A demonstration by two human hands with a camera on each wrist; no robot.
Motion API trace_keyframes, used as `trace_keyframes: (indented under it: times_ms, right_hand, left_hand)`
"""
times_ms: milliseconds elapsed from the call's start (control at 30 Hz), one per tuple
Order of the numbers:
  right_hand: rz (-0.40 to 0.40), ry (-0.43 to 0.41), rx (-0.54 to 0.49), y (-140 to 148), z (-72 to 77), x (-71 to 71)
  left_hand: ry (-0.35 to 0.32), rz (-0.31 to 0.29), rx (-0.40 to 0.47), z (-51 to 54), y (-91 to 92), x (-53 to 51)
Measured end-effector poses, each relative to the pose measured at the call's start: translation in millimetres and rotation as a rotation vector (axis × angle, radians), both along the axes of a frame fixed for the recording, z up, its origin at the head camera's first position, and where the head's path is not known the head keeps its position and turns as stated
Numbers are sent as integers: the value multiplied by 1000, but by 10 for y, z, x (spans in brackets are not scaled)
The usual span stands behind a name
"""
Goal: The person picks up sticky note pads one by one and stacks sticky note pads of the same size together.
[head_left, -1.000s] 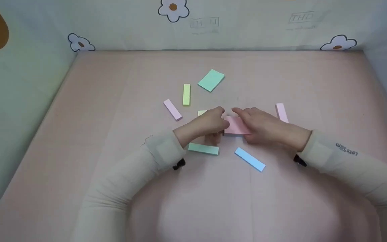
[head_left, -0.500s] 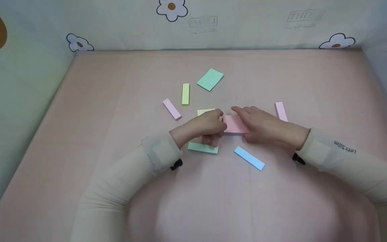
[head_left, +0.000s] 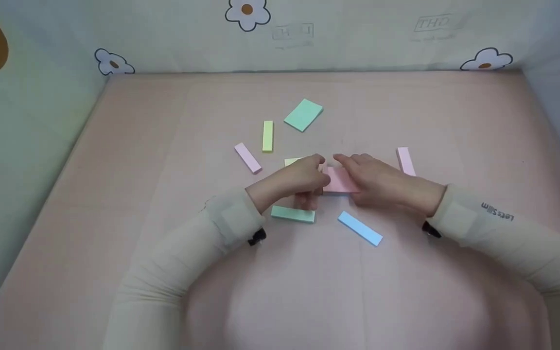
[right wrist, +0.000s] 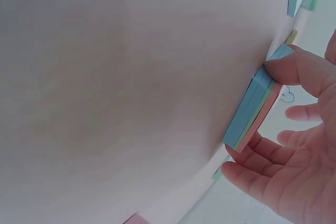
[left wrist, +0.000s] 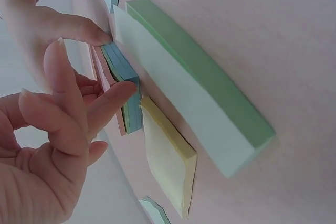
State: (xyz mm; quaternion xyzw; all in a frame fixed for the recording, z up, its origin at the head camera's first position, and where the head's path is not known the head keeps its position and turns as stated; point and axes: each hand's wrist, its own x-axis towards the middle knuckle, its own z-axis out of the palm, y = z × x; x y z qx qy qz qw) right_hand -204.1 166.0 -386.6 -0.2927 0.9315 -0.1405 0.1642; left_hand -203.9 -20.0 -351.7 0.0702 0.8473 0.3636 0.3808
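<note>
A stack of sticky note pads point(head_left: 341, 180), pink on top with green and blue below, is at the middle of the table in the head view. My right hand point(head_left: 382, 182) grips it from the right; the right wrist view shows the thumb against the blue side point(right wrist: 254, 100) and fingers on the opposite side. My left hand point(head_left: 299, 180) is at the stack's left end. One extended finger point(left wrist: 113, 103) touches the blue corner in the left wrist view, its other fingers bent loosely. Beneath the left hand, a pale yellow pad point(left wrist: 170, 163) is partly hidden in the head view.
Near the hands lie a green strip pad point(head_left: 292, 214) and a blue strip pad point(head_left: 360, 228). Farther off are a green pad point(head_left: 304, 115), a yellow strip point(head_left: 268, 136), a pink strip at left point(head_left: 248, 158) and another pink strip at right point(head_left: 406, 161). Flowered walls point(head_left: 178, 39) border the table.
My left fingers shift slightly at the stack's left end, covering more of the yellow pad than half a second ago. The right hand keeps its grip. The view drifts slightly.
</note>
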Motion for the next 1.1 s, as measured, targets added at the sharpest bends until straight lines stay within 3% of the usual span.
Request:
trace_keyframes:
  times_ms: [200,633,1100]
  right_hand:
    - [-18,-22,10,-16,10,-1]
    - [26,-9,12,-3,4,-23]
    - [30,-11,20,25,-12,-29]
  left_hand:
    - [9,3,8,-17,-19,-34]
    - [77,60,-16,-30,26,-103]
    - [50,71,-11,-51,49,-82]
